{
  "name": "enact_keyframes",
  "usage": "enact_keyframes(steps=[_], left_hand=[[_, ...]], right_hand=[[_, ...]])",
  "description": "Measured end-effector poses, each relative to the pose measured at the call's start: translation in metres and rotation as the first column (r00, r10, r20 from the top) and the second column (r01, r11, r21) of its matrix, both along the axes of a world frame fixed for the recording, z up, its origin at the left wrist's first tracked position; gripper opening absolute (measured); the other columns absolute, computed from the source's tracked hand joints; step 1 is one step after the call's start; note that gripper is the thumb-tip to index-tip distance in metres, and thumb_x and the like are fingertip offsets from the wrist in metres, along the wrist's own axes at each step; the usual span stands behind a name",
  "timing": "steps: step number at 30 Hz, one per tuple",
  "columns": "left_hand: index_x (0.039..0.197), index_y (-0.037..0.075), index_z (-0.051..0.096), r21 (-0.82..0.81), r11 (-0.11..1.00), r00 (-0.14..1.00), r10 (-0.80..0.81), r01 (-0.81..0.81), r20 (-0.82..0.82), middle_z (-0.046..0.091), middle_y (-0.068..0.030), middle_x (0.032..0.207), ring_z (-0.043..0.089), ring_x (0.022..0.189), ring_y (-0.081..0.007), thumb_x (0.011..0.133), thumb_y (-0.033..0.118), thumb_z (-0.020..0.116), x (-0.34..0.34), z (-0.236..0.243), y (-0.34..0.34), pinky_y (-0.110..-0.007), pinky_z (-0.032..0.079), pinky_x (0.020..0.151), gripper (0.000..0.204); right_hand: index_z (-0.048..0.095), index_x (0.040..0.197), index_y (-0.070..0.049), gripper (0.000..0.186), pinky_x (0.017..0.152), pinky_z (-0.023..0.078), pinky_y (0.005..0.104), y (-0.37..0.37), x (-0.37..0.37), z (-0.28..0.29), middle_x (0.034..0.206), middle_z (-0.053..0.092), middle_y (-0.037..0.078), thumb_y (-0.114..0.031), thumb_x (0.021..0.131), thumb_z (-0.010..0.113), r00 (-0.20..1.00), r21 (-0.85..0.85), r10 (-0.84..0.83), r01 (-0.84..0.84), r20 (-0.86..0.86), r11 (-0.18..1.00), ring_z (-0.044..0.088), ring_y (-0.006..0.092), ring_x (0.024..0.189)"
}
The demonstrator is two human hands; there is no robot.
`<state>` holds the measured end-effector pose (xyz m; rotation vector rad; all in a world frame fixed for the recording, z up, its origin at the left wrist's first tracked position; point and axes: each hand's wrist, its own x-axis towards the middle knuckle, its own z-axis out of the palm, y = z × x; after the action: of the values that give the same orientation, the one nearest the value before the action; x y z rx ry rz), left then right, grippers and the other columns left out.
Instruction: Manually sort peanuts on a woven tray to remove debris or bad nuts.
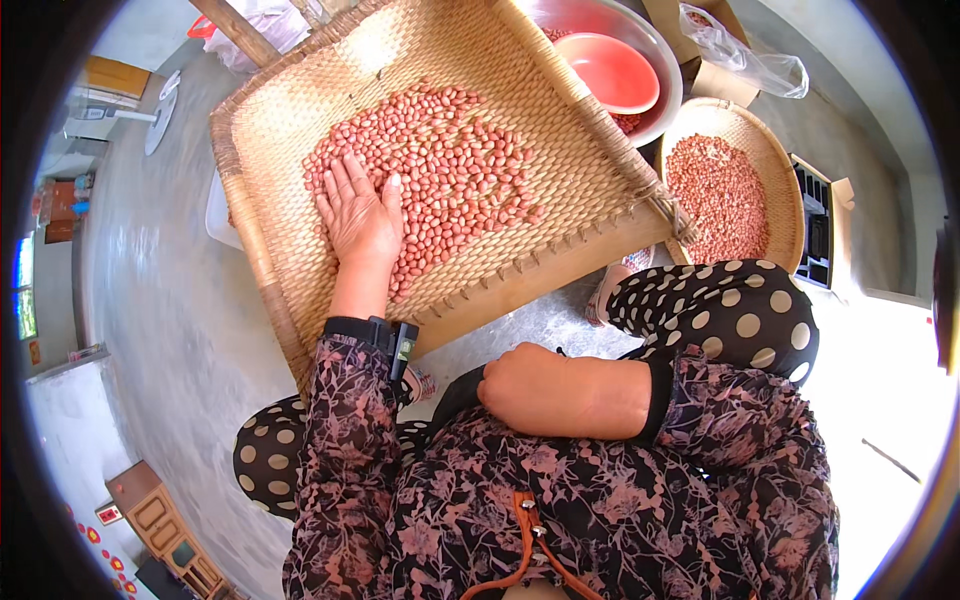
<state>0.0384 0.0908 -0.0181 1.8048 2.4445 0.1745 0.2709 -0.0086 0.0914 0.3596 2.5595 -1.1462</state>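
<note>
Reddish-brown shelled peanuts lie spread over the middle of a woven basket tray in front of me. My left hand rests palm down on the left part of the peanuts, its fingers stretched out and the thumb apart. A black band with a small device circles that wrist. Near my lap, below the tray's front edge, my right hand is curled closed, back of the hand upward. Its fingertips are hidden. Dark fabric shows beside its knuckles, and I cannot tell whether the hand grips it.
Beyond the tray's right side, a round basket holds more peanuts. A red bowl sits inside a metal basin at the back right. A cardboard box with a clear plastic bag stands behind. A wooden pole reaches the tray's far left.
</note>
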Motion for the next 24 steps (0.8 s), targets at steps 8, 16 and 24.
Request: enact_keyframes(steps=[8,16,24], left_hand=[[0.149,0.005,0.014,-0.083,0.992,0.995,-0.088,0.093,0.056,0.007,-0.0133,0.157,0.003,0.145,-0.0295,0.097,0.055,0.020,0.039,0.007,0.036,-0.043,-0.001,0.116,0.073],[0.148,0.004,0.020,0.166,0.932,0.906,-0.353,0.321,0.232,0.013,-0.0155,0.155,0.009,0.144,-0.0307,0.097,0.051,0.031,0.109,0.011,0.043,-0.044,0.007,0.116,0.070],[0.145,0.001,0.026,0.237,0.884,0.857,-0.455,0.402,0.243,0.018,-0.0174,0.154,0.012,0.144,-0.0300,0.095,0.047,0.040,0.120,0.005,0.030,-0.043,0.008,0.116,0.070]], right_hand=[[0.063,0.074,-0.001,0.012,0.060,0.052,0.0410,-0.005,0.000,-0.012,0.076,0.064,0.014,-0.012,0.075,0.057,0.993,0.071,0.009,0.000,-0.121,0.997,0.065,0.0319,0.068],[0.062,0.079,-0.001,0.013,0.059,0.052,0.0405,-0.008,-0.006,0.000,0.076,0.063,0.015,-0.012,0.076,0.056,0.999,0.106,0.014,-0.008,-0.051,0.994,0.065,0.0313,0.069],[0.062,0.082,-0.001,0.014,0.063,0.053,0.0402,-0.012,-0.009,0.000,0.079,0.064,0.016,-0.012,0.078,0.054,0.999,0.128,0.029,-0.023,-0.040,0.992,0.066,0.0318,0.071]])
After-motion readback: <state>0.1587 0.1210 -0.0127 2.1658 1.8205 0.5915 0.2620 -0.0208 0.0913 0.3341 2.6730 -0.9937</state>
